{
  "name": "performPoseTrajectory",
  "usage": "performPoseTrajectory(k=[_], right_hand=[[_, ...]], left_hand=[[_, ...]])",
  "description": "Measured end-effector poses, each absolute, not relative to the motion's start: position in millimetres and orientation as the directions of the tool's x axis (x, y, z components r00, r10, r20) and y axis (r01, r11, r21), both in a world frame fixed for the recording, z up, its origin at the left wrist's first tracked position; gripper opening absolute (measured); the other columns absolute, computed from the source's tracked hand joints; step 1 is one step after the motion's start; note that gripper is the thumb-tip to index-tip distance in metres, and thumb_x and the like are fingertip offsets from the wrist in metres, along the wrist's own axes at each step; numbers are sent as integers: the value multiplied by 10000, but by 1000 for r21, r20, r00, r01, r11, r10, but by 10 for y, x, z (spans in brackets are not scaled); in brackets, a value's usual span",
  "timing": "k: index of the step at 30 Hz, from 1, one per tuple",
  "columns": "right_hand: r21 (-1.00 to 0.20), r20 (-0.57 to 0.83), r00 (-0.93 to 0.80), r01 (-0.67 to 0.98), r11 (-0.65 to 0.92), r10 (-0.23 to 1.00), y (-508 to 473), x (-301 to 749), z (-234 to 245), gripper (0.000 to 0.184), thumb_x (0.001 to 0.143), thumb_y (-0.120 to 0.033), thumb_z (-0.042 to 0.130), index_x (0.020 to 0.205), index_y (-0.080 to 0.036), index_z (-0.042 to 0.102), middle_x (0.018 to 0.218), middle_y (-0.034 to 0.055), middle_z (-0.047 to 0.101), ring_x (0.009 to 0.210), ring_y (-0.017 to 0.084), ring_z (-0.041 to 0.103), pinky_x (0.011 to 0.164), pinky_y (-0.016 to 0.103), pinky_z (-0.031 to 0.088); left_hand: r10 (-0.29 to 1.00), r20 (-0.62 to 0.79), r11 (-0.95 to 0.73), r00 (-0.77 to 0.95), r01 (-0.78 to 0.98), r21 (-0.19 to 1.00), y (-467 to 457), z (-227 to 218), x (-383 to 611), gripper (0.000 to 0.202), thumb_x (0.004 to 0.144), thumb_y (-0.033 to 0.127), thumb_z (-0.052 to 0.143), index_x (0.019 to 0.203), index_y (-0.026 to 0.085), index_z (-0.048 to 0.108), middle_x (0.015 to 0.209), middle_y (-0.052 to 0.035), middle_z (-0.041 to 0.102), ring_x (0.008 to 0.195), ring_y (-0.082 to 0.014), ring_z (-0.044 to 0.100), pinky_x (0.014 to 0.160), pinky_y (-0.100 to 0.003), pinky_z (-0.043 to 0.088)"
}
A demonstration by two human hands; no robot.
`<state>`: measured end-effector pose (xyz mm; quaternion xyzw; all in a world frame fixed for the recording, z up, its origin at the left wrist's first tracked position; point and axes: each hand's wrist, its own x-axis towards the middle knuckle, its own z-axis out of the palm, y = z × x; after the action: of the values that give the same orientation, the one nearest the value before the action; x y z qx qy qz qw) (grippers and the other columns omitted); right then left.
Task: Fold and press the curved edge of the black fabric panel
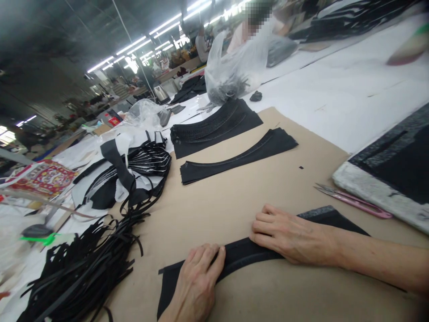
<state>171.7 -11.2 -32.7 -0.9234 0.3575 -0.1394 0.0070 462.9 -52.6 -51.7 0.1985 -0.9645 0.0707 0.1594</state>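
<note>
A long, curved black fabric piece [248,254] lies on brown paper in front of me, with a narrow strip along its upper edge. Over its left part, my left hand [200,273] has bent fingers closed on that edge, thumb beside the forefinger. My right hand [288,232] presses farther along with curled fingers gripping the same edge; its fingertips hide part of the fabric. The right end of the piece shows behind my right wrist. Pink-handled thread snips [355,200] lie beyond my right forearm.
Stacked black curved pieces [214,127] and a smaller stack [237,156] lie ahead. Loose black strips [90,268] heap at the left beside bundled black-and-white pieces [144,163]. A white-edged board [378,192] is at right. A clear plastic bag [234,67] stands farther back, near a person.
</note>
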Motion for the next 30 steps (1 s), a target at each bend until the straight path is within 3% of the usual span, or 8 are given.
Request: performPoseTrajectory(k=[3,6,13,16,21,26,30], right_hand=[[-99,250,693,-677,-730,-676,-112,1676,-324,150,925,-78,434,883,-163,551,843,25,530,790,177,444,753,351,267],[-93,247,693,-679,-729,-677,-114,1659,-308,100,909,-99,478,878,-166,545,837,19,528,785,176,440,745,350,267],[-96,281,688,-673,-733,-669,-100,1664,-301,120,901,-69,467,846,-162,515,828,15,525,760,169,431,727,348,261],[-120,330,675,-663,-739,-660,-100,1668,-346,123,865,-48,482,840,-164,515,820,14,526,750,172,429,750,356,265],[-155,342,665,-657,-738,-664,-116,1666,-390,166,815,-21,485,884,-167,523,844,18,537,782,185,444,797,366,274],[-159,330,658,-668,-727,-677,-93,1601,-377,189,825,-3,452,875,-171,525,834,24,535,771,187,447,795,355,284],[-154,323,663,-668,-728,-676,-53,1536,-358,206,832,7,418,839,-173,516,817,29,529,752,187,448,775,350,288]], left_hand=[[-355,302,928,-884,-374,-3,-528,-482,4566,407,865,19,326,1195,99,550,1001,-104,632,890,-196,567,780,-325,506],[-433,302,900,-849,-428,85,-514,-412,4435,342,865,40,344,1104,133,570,906,-84,620,796,-201,553,703,-336,506],[-509,348,860,-787,-446,249,-375,-479,3923,378,844,33,334,1140,135,546,907,-89,602,808,-209,538,685,-338,511],[-508,450,858,-735,-477,189,-331,-663,3832,382,824,48,333,1117,114,568,836,-84,595,746,-212,532,630,-333,497],[-338,648,860,-683,-503,-81,-322,-874,3823,386,871,73,316,1160,61,572,843,-101,621,746,-204,557,670,-309,506],[-326,602,825,-729,-530,-196,-333,-891,3868,363,886,56,363,1161,78,598,880,-95,644,792,-171,599,738,-249,509],[-342,605,818,-719,-544,-185,-326,-902,3887,369,893,70,374,1183,96,601,892,-92,655,819,-173,608,750,-245,518]])
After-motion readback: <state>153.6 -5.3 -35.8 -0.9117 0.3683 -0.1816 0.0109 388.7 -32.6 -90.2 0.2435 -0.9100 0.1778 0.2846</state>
